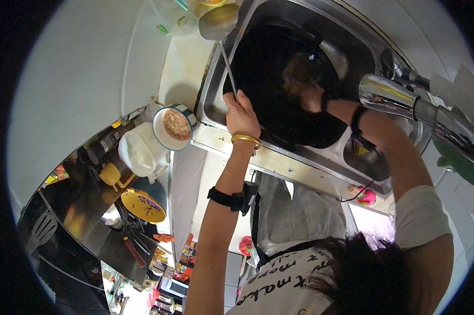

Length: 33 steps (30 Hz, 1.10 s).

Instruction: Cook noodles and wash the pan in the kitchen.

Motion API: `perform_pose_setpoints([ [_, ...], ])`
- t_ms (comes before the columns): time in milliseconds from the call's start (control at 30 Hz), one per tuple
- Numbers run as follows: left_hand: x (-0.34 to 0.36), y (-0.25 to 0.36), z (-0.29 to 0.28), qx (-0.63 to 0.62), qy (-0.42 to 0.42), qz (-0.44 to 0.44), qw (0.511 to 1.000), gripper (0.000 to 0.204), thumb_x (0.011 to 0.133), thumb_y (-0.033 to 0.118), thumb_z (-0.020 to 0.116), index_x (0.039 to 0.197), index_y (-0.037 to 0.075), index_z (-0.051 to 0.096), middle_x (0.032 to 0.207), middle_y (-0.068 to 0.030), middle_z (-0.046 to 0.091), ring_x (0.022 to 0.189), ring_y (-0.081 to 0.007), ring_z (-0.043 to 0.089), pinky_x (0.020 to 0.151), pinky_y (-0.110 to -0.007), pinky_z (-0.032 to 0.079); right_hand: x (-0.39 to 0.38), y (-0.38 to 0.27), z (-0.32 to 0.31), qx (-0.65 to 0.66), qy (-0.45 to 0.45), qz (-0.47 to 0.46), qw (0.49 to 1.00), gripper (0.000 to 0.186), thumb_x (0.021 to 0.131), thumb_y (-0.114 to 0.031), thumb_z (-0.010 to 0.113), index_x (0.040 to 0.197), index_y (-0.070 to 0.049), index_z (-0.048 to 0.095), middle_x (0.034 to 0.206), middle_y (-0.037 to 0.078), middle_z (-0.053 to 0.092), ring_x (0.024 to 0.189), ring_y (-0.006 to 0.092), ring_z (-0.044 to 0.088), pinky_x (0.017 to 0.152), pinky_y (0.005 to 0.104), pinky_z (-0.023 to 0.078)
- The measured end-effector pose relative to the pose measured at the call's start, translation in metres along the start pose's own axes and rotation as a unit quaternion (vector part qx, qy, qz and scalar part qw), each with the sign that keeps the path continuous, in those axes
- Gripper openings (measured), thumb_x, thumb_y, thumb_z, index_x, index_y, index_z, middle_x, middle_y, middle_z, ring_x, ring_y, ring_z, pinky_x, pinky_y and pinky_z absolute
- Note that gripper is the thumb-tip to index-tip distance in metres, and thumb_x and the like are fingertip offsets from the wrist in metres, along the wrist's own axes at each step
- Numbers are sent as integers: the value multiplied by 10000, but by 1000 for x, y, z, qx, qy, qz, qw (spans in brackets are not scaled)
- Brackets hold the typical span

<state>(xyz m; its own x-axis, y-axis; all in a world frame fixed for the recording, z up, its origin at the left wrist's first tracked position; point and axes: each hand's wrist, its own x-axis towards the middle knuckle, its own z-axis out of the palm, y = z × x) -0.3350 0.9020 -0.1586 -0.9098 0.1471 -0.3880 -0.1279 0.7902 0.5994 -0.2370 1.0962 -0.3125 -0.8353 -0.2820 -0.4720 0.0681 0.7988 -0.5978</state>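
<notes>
My left hand (242,115) is closed round the thin handle of a metal ladle (218,22). The ladle's rounded bowl points away from me, over the sink's left rim. A large black wok (268,105) fills most of the steel sink (212,113). My right hand (311,98) reaches down inside the wok. Around its fingers is a brownish blur; motion and shadow hide the fingers and whatever they may hold.
The chrome faucet (389,95) reaches in from the right, above my right forearm. Left of the sink stand a bowl (160,128) of grainy food, a white pitcher (137,149) and a yellow dish (142,206). A clear container (174,18) stands at the far left corner. A slotted turner (43,228) lies farther left.
</notes>
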Motion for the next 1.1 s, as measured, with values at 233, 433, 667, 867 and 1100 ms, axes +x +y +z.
perform_pose_setpoints([
  [233,0,-7,-2,16,12,9,1000,344,999,397,314,1058,63,373,772,-302,610,744,-528,560,637,-564,429,14,-85,-18,115,13,-63,991,471,896,-131,412,1366,-122,409,1366,122,469,1262,265,446,1064,479,316],
  [433,0,-2,-1,10,-2,-6,1000,335,1000,389,312,1027,59,364,774,-305,607,746,-534,553,631,-572,418,-22,-47,-36,-52,-100,-7,994,476,929,-155,391,1403,-142,356,1449,94,373,1319,258,367,1111,485,240],
  [667,4,-6,1,16,-4,-5,1000,334,1001,385,309,1045,58,365,781,-306,608,742,-529,559,628,-572,421,4,-82,-21,-19,110,-79,991,395,917,-156,461,1308,-102,479,1273,93,517,1128,247,501,977,367,391],
  [867,1,-2,-2,-4,-22,-8,1000,322,1001,371,326,1038,54,366,754,-302,597,724,-523,556,610,-566,422,29,-57,-74,179,-75,131,972,530,841,-9,438,1364,-83,387,1441,122,367,1333,259,350,1113,446,234],
  [1100,0,-5,-2,-8,0,27,1000,328,1003,375,320,1045,54,367,755,-296,600,714,-521,555,618,-562,419,0,-63,-8,5,51,-30,998,492,893,-97,427,1383,-115,389,1341,166,489,1238,289,466,1049,403,348],
])
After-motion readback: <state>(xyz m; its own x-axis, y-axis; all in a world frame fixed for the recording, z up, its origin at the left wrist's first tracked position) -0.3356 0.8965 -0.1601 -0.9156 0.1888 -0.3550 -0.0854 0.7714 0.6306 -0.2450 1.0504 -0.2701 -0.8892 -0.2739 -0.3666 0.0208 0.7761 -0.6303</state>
